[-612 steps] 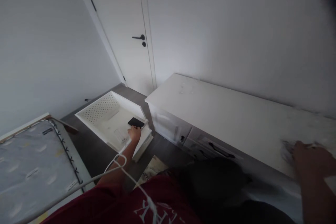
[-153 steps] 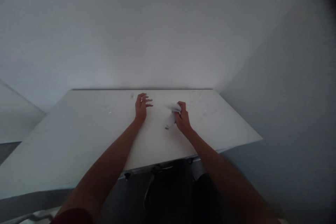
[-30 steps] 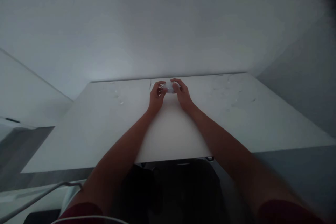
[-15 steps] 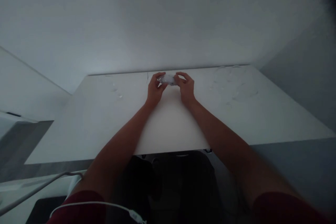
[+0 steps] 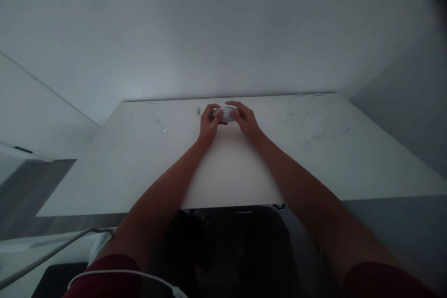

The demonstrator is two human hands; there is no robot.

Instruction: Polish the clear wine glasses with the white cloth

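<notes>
near the back edge of the white surface [image 5: 230,167], about midway along it, a small pale bundle [image 5: 226,113] is held between the two hands. the left hand [image 5: 208,118] has its grip closed on one end, with the thumb in front and the fingers bent behind; the right hand [image 5: 244,116] grips the other end in much the same way. the bundle looks whitish and partly see-through, like crumpled film, but it is too small and dim to name for sure, and i cannot tell whether its underside rests on the surface.

as for how far things have got, the bundle is in both hands and the handling of it looks unfinished, since both sets of fingers are engaged on it. a small clear piece [image 5: 199,111] lies just beside the left hand, not held. farther left a few faint bits [image 5: 165,130] lie loose, and to the right a wider scatter of clear scraps [image 5: 320,129] spreads out, well apart from the fingers. these seem left over and ungathered; how many there are cannot be counted in this light.
</notes>
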